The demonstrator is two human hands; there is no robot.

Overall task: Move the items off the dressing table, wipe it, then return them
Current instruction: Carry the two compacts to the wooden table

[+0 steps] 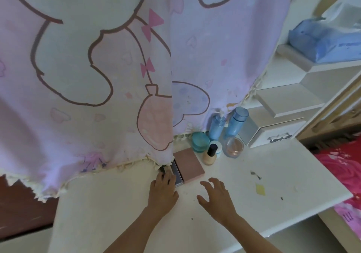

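Dressing table [273,176] uncleared: left hand [163,187] flat on grey case [176,173], right hand [216,196] spread, empty; next, grip case.

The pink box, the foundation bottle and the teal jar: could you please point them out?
pink box [190,164]: head view, middle of its top face.
foundation bottle [209,158]: head view, beige glass body.
teal jar [200,141]: head view, middle of its lid.

Smooth white dressing table [254,184]; soft printed cloth curtain [88,77]; glossy bottles [237,121]

No legible text or numbers, foundation bottle [210,156] too blurred to read
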